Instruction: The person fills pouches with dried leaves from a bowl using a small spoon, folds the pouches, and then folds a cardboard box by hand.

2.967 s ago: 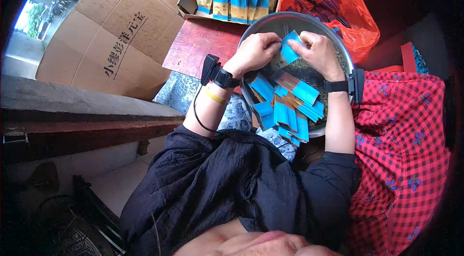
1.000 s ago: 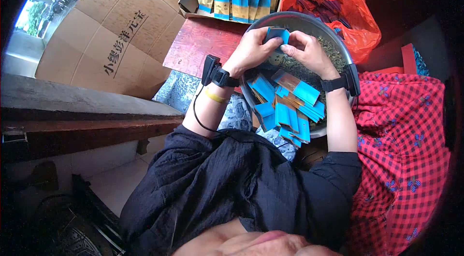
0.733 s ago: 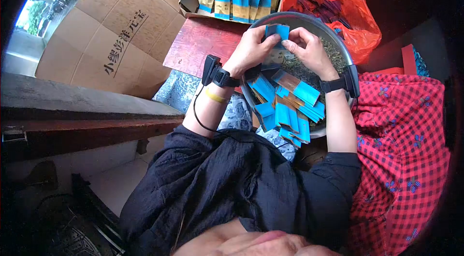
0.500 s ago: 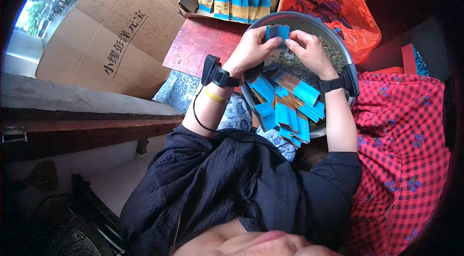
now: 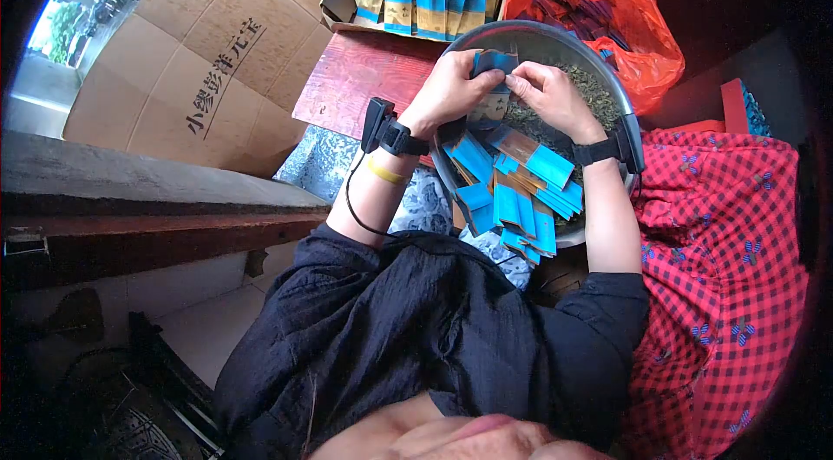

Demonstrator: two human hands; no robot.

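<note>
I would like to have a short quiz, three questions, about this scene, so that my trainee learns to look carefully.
1. Multiple choice. What does the left hand hold?
A) a metal spoon
B) a small blue packet
C) a pair of scissors

2. True or false. A red plastic bag with dark items inside is beside the metal basin.

3. Fill in the missing word. Many blue-and-gold packets are crowded together in an open cardboard ____.

Key:
1. B
2. True
3. box
</note>
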